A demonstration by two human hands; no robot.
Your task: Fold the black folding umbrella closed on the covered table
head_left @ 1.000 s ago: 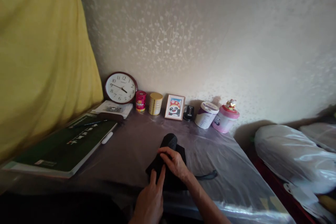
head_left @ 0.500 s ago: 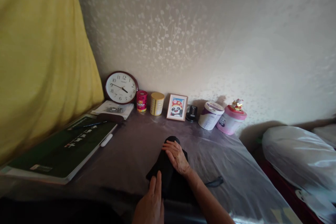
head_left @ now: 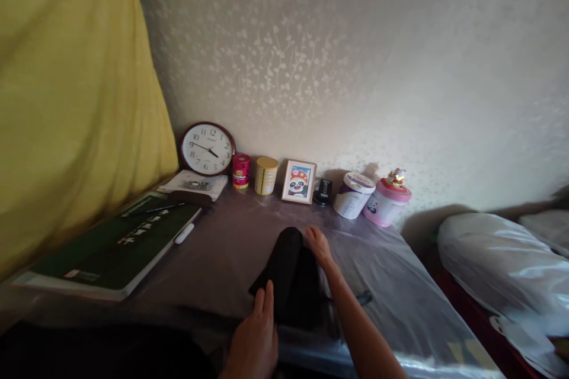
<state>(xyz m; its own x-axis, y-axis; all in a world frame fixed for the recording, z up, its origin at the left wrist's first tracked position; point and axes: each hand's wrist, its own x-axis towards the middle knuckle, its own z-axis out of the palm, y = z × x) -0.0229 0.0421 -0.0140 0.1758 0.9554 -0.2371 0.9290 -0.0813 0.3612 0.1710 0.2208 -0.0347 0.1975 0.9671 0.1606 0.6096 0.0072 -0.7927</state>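
A black cloth bundle [head_left: 284, 260], partly rolled, lay near the front edge of the bench [head_left: 213, 266], its rounded end towards the back. The left hand [head_left: 258, 325] rested on its near left side, the fingers straight and laid flat on the cloth rather than wrapped round it. The right hand [head_left: 317, 246] was at the far right side of the bundle, its fingers bent; I could not tell whether they pinched the cloth or only lay beside it. The roll looked loose, so lifting the left fingers too soon could have let it slacken, and an uneven push from the right could have skewed it on the slick plastic cover. A dark strip [head_left: 364, 297] lay towards the right edge, partly hidden by the right forearm, which could have snagged it. Along the back edge, well apart from the hands, stood a clock [head_left: 208, 149], a red can [head_left: 240, 170], a yellow tin [head_left: 266, 176], a picture frame [head_left: 299, 182], a small black object [head_left: 322, 192], a white tub [head_left: 353, 195] and a pink jar [head_left: 386, 204]. A big green book [head_left: 120, 249] took up the left side, with a white marker [head_left: 184, 233] at its right edge, limiting sideways room there.
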